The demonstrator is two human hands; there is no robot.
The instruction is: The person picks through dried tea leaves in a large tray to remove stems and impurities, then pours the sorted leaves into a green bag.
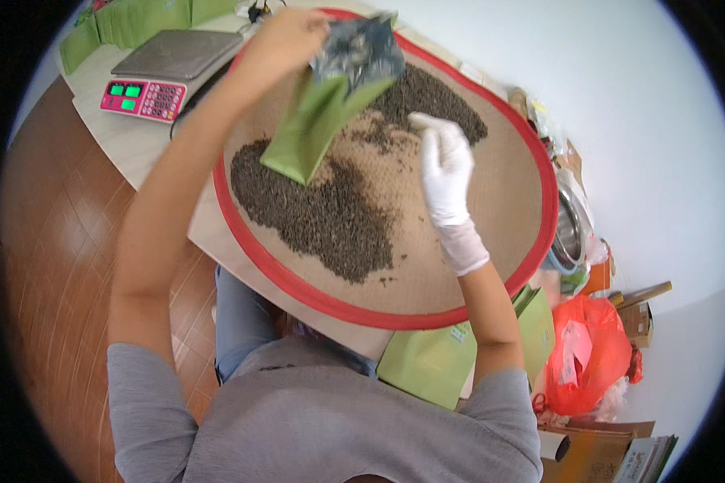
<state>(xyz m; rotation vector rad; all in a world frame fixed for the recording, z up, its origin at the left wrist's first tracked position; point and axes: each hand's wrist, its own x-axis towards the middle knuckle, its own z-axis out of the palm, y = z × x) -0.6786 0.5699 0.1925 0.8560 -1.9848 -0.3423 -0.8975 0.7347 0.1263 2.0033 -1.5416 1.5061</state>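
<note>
We have a green bag (302,133) over the far-left part of a round tray (545,209) with a red rim, tilted, its silvery lining showing at the open mouth; we cannot tell whether its base touches what lies below. Our bare left hand (298,34) pinches the bag at the edge of its mouth. Our right hand (447,157), in a white glove, is apart from the bag over the tray, fingers partly bent and bunched; we cannot tell whether they grip anything. Dark, dry leaf-like bits lie on the tray in a near heap (322,213) and a far heap (439,101). The tray rests on a pale worktop (121,137), where a pink-fronted scale (145,98) stands to our left. More green bags (431,362) lie below the tray's near edge, beside a red plastic bag (592,354).
</note>
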